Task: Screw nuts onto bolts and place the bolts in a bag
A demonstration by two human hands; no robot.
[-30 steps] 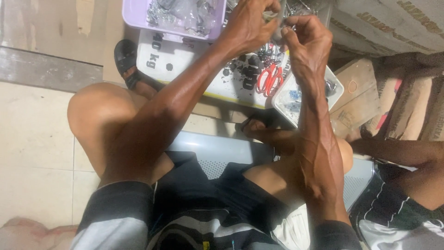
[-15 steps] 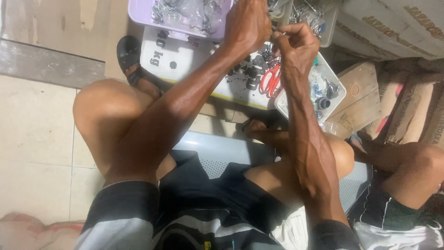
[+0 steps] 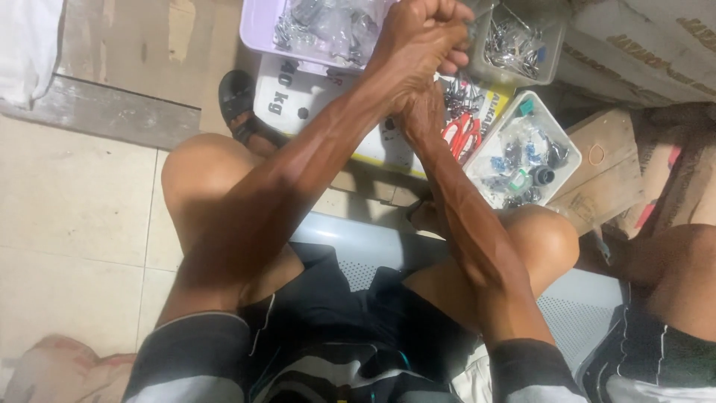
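Note:
My left hand (image 3: 421, 33) is closed in a fist at the top of the view, beside a clear tub (image 3: 548, 63) of small metal parts; I cannot see anything in it. My right hand (image 3: 424, 119) lies just below it, largely covered by my left wrist, over a white printed sheet (image 3: 294, 101) strewn with small metal pieces. Its fingers are hidden. Red-handled pliers (image 3: 464, 134) rest right beside the right hand. Both forearms cross above my bare knees.
A lilac tray (image 3: 257, 30) of bagged metal parts sits at the top. A white tray (image 3: 570, 168) of small fittings lies right of the pliers, by a wooden board (image 3: 597, 186). A dark sandal (image 3: 239, 104), my pale blue perforated seat (image 3: 365, 239) and another person's leg (image 3: 671, 276) are nearby.
My left hand has moved up and closed into a fist over the right hand. The right hand has dropped lower, under the left wrist. The camera has tilted a little.

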